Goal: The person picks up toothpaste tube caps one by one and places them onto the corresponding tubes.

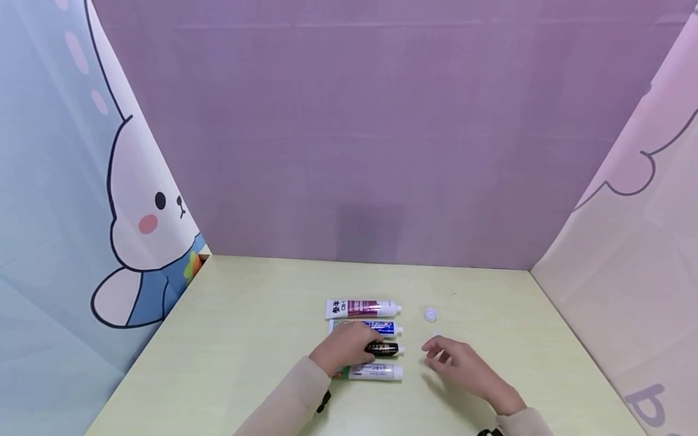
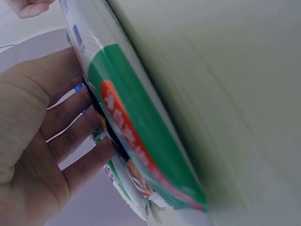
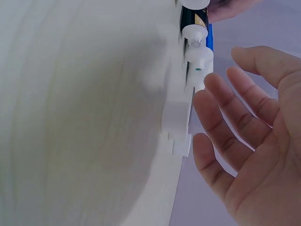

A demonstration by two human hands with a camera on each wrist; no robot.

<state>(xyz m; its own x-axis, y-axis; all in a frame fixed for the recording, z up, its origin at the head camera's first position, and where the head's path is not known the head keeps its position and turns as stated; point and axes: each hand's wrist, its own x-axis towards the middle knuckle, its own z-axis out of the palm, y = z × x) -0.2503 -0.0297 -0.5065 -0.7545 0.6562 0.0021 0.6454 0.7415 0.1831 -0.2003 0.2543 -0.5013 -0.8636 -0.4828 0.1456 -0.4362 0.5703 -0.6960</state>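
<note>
black tube (image 1: 386, 349) is sitting near the middle, just beyond a green-and-white tube (image 1: 376, 372); the left hand (image 1: 349, 344) is gripping it, seemingly steadying it for cap work. the right hand (image 1: 460, 364) is hovering to its right, loosely bent, holding nothing. farther, a blue tube (image 1: 385, 327) and maroon tube (image 1: 362, 308) are lying left of a white cap (image 1: 430, 315). next is probably calling for a right-hand pinch.

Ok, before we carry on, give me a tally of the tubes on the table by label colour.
Maroon-labelled tube: 1
Blue-labelled tube: 1
Black tube: 1
Green-and-red-labelled tube: 1
Total: 4 tubes
</note>
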